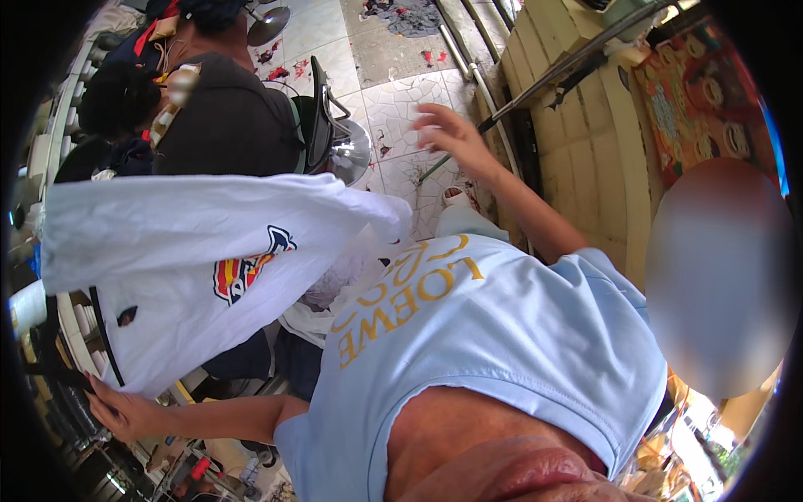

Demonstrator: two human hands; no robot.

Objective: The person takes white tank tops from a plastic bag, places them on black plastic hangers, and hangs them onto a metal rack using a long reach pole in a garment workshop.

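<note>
A white cloth garment (176, 251) with a colourful printed emblem and black trim stretches across the left side. At its lower left corner, my left hand (125, 410) has its fingers closed on the edge beside the black trim. My right hand (452, 138) is raised over the tiled floor, away from the garment; its fingers are apart, slightly smeared by motion, and hold nothing. Some white, crumpled material (335, 284) lies between the garment and my body, partly hidden by the cloth.
Another person in a dark top (226, 117) is at the upper left, near a black chair (318, 117) with a shiny metal base. Red and dark scraps (401, 17) lie on the tiled floor (318, 46). A cream wall (560, 125) with a metal rail stands on the right.
</note>
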